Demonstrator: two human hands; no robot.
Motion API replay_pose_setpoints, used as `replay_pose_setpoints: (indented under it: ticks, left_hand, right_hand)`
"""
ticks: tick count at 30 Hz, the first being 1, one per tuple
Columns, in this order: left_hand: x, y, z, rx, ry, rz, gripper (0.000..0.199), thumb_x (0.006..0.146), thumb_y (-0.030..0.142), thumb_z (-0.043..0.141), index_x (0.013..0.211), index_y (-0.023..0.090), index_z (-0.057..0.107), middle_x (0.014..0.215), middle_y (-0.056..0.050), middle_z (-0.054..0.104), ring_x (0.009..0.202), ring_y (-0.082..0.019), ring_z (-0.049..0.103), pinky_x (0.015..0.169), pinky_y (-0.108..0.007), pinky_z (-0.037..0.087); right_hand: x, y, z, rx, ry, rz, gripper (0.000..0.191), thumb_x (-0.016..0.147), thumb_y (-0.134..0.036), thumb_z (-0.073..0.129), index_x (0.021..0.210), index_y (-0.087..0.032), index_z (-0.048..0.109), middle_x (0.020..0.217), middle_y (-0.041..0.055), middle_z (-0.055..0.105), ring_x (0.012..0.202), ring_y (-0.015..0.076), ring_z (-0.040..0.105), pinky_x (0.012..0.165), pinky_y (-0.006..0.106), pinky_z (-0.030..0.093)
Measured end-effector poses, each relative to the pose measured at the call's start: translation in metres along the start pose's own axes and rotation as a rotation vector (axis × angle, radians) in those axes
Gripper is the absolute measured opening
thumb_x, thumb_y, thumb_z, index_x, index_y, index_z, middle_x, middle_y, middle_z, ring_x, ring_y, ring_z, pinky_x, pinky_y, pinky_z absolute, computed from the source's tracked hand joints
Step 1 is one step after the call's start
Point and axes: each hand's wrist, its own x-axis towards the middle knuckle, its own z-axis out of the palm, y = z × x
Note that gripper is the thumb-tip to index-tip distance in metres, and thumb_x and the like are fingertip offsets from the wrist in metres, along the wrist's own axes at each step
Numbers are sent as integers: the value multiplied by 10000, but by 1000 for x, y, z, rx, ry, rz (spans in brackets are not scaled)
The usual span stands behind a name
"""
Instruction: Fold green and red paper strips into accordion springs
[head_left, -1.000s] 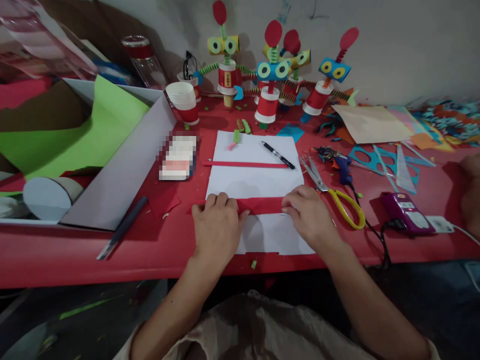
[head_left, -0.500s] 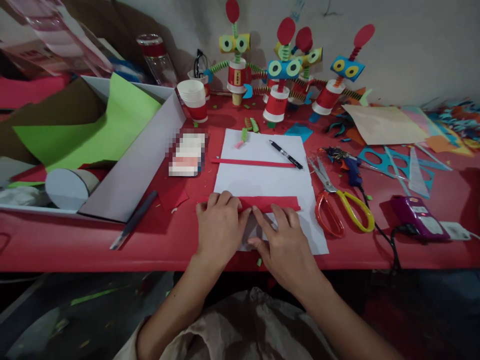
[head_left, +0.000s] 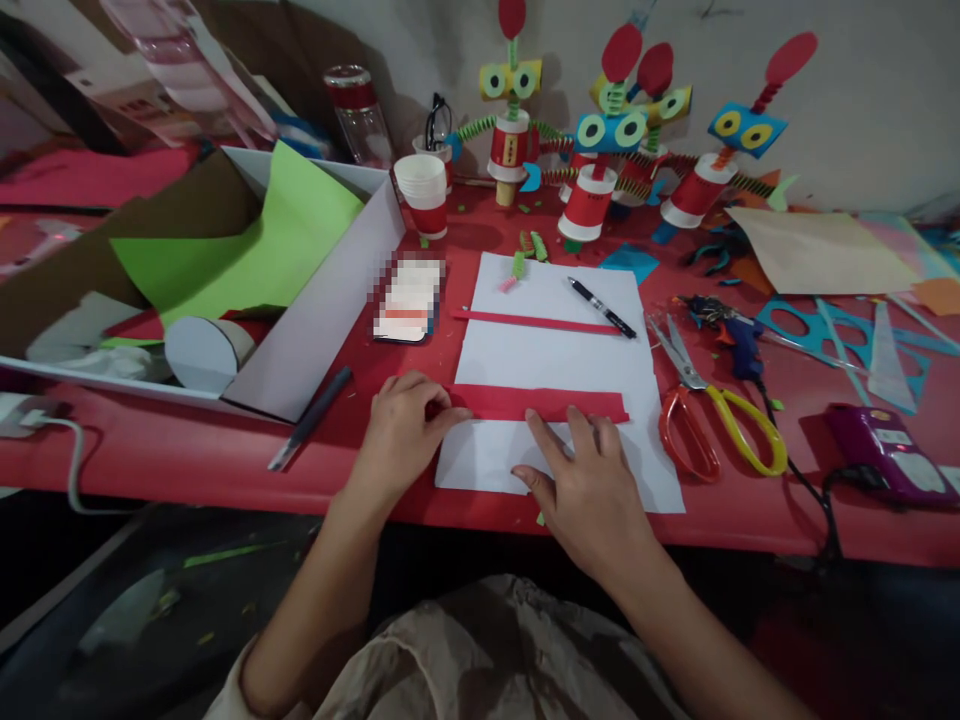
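Note:
A folded red paper strip lies across a white paper sheet. My left hand is at its left end, thumb and fingers closed on the paper. Fingertips of my right hand rest on the strip's lower edge nearer its right end; those fingers are spread, with the thumb apart on the sheet. Farther up the sheet lie a thin red strip, a black pen and a small green and pink folded paper piece.
Scissors and a blue glue gun lie to the right, near a purple device. On the left are a phone, a craft knife and a box. Paper-cup robots and stacked cups stand behind.
My left hand has moved left along the red strip to its end, away from my right hand. The right fingers stay on the strip. The whole view has shifted leftward.

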Motion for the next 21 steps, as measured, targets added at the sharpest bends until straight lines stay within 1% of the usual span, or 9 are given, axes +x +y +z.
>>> replay_pose_setpoints:
  ticks: [4,10,13,15,17,18,19,20,21]
  left_hand:
    - [-3,-13,-3,-31,71,5,203,817,358,581,698,195,600,807,-53,630,831,-207,567,806,-344,442]
    - [-6,-12,-2,-14,109,-78,187,796,341,579,677,196,591,806,-54,602,814,-212,571,813,-369,463]
    - [-5,-13,-2,-57,124,-148,131,757,309,607,711,189,576,881,-60,575,780,-195,582,769,-357,492]
    - [-8,-9,0,-35,173,-162,94,754,255,600,807,178,591,977,-89,578,827,-210,597,787,-372,499]
    - [-16,1,7,63,261,-103,172,790,178,536,946,159,607,1092,-139,583,982,-258,589,879,-418,471]
    - [-22,8,13,147,323,-62,236,818,138,475,1009,163,611,1155,-152,585,1085,-286,556,945,-463,427]
    - [-28,16,19,199,326,24,299,836,115,437,1076,169,608,1226,-156,578,1162,-299,521,988,-491,391]
    - [-34,23,26,211,287,160,339,853,115,421,1131,178,603,1270,-145,580,1205,-293,504,1013,-490,378]
    - [-39,30,33,204,204,304,369,872,137,416,1197,187,584,1306,-128,579,1241,-278,489,1033,-476,374]
  right_hand:
    - [0,-1,0,-8,-5,6,549,917,-496,421,1381,-212,494,1263,205,519,1101,369,445,903,542,441]
    - [0,-1,0,7,0,6,544,917,-488,430,1382,-214,492,1262,210,522,1109,371,444,908,544,436]
    - [0,0,-1,2,-8,5,546,916,-488,433,1384,-213,489,1263,203,519,1115,368,442,915,534,439]
    - [0,0,-1,-3,-6,8,545,915,-489,436,1384,-216,491,1268,195,517,1121,366,440,920,530,440]
    - [0,0,0,-7,-3,9,540,913,-488,439,1380,-222,495,1265,190,520,1117,361,447,925,532,438]
    - [0,0,0,-9,-3,7,536,913,-483,443,1378,-223,497,1262,190,524,1113,359,451,928,534,435]
    - [0,0,0,-11,-3,4,529,913,-471,451,1377,-223,499,1261,192,526,1113,358,454,932,535,432]
    - [0,0,0,-13,-5,0,522,912,-456,460,1377,-222,498,1264,195,526,1115,358,455,934,534,429]
    - [0,0,0,-15,-6,-3,516,912,-443,467,1377,-222,498,1267,198,525,1119,359,456,934,532,429]
